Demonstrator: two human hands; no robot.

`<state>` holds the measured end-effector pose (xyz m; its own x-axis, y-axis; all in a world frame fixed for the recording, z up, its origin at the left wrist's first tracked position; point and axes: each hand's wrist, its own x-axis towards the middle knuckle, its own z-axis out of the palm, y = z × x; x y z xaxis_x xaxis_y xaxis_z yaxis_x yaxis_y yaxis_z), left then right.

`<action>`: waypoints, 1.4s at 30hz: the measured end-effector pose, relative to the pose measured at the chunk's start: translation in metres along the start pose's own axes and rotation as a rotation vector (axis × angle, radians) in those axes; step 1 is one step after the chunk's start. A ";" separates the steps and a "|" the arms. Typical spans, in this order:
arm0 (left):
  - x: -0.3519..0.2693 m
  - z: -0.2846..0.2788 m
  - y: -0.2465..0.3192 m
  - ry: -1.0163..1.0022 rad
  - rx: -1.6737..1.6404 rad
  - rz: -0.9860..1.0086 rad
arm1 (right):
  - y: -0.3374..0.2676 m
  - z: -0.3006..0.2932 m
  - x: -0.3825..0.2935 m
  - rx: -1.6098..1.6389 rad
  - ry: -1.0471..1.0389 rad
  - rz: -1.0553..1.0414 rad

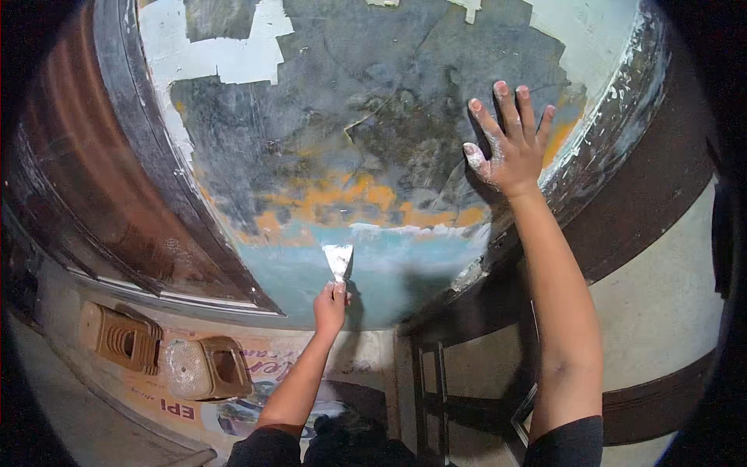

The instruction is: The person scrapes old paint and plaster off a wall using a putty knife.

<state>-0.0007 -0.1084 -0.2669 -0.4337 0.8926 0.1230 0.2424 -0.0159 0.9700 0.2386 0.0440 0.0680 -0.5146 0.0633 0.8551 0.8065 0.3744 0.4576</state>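
Note:
My left hand [331, 309] grips a putty knife [338, 260] by its handle, low on the wall. The blade points up and bears white filler; I cannot tell whether it touches the wall. My right hand [510, 146] lies with fingers spread against the dark grey part of the wall, at the right, white filler on its thumb and index finger. The wall [408, 111] shows bare grey, orange patches and a pale blue-green band below. White filler [245, 58] covers its upper left, with more at the upper right edge.
Brown plastic stools [224, 369] stand lower left on a printed banner sheet [149, 403]. Brown wooden panelling [117, 192] borders the wall at left. A dark frame [630, 152] runs along the right, with white smears on its edge.

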 end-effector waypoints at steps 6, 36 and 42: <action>0.020 0.003 0.066 -0.015 0.019 0.071 | 0.004 0.000 -0.003 -0.018 -0.008 -0.007; 0.051 -0.053 0.000 0.162 -0.069 0.084 | 0.006 -0.001 -0.005 -0.023 0.003 -0.019; 0.015 -0.076 -0.094 0.197 0.041 -0.077 | 0.000 0.002 -0.002 -0.035 0.016 -0.030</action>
<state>-0.0957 -0.1278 -0.3405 -0.6126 0.7852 0.0910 0.2350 0.0710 0.9694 0.2389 0.0459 0.0654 -0.5341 0.0377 0.8446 0.8007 0.3433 0.4910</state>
